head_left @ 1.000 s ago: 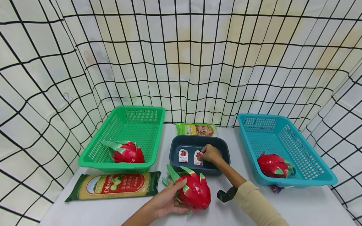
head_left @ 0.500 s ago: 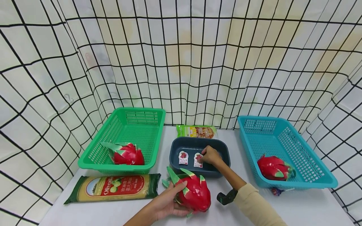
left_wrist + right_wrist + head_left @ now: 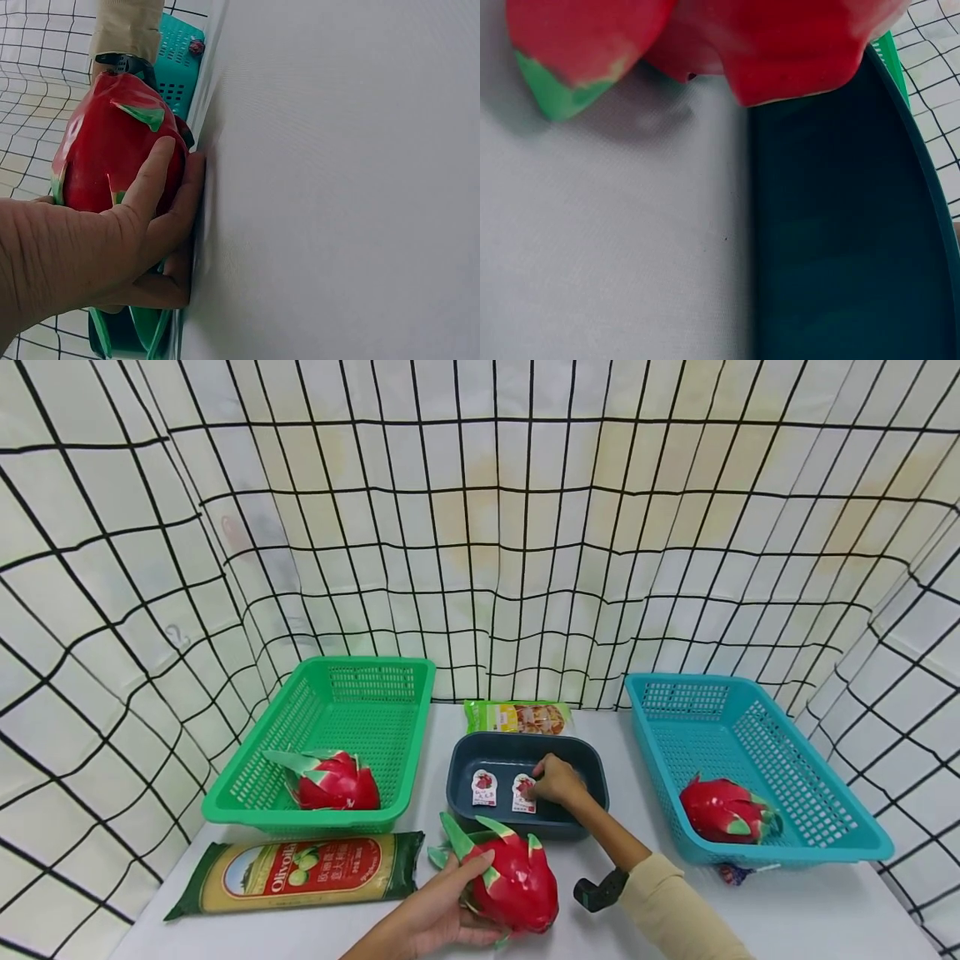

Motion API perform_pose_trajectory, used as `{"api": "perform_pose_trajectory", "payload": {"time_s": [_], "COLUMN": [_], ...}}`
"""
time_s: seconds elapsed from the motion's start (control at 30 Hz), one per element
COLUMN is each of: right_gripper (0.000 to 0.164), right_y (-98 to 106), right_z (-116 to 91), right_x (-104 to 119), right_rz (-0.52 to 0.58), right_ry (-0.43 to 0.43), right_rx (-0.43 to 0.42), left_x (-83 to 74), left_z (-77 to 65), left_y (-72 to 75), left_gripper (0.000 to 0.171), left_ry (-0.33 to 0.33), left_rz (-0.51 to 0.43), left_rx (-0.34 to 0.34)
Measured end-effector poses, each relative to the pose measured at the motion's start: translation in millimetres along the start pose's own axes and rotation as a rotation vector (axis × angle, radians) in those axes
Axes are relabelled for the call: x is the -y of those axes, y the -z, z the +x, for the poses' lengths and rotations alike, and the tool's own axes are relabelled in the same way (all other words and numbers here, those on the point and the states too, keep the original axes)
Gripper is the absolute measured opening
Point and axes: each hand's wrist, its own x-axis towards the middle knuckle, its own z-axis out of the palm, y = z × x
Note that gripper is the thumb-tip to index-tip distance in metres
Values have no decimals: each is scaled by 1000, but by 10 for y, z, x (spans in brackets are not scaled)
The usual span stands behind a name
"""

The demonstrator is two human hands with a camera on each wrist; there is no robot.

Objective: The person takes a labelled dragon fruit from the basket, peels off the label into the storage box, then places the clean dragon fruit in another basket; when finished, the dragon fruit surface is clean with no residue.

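My left hand [image 3: 442, 910] grips a red dragon fruit [image 3: 519, 881] with green leaf tips at the table's front. Thumb and fingers curl round its leafy end, as the left wrist view also shows. My right hand [image 3: 558, 781] reaches into a dark blue tray [image 3: 591, 760] behind the fruit. Its curled fingertips pinch the edge of the right-hand dragon fruit label [image 3: 522, 800], partly covering it. A second white label [image 3: 483, 787] lies to its left in the tray. In the right wrist view the hand is out of sight; red fruit [image 3: 780, 45] and tray wall show.
On the left, a green basket [image 3: 367, 710] holds one dragon fruit [image 3: 337, 781]. A blue basket [image 3: 690, 718] on the right holds another dragon fruit [image 3: 723, 810]. An Olivoilà pasta packet [image 3: 300, 874], a green food packet [image 3: 525, 717] and a wrapped lollipop [image 3: 732, 873] lie nearby.
The head view has tilted a little upward, so everything appears lower. Both hands, the held dragon fruit and the labels keep nearly the same places relative to each other.
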Motion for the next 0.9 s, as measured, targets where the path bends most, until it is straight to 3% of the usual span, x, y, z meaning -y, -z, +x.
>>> {"api": "perform_pose_trajectory", "payload": {"time_s": [0.43, 0.9], "right_gripper": [37, 33], "right_y": [1, -1], "right_z": [22, 19], "right_x": [13, 41], "right_rz": [-15, -41], "right_ry": [-13, -22], "right_rx": [7, 23], "left_x": [-13, 15], "left_z": [-5, 7], "left_y": [-10, -28], "left_gripper": [104, 103], "left_ry": [27, -2], "left_rz": [-42, -57], "left_rx": [8, -18]}}
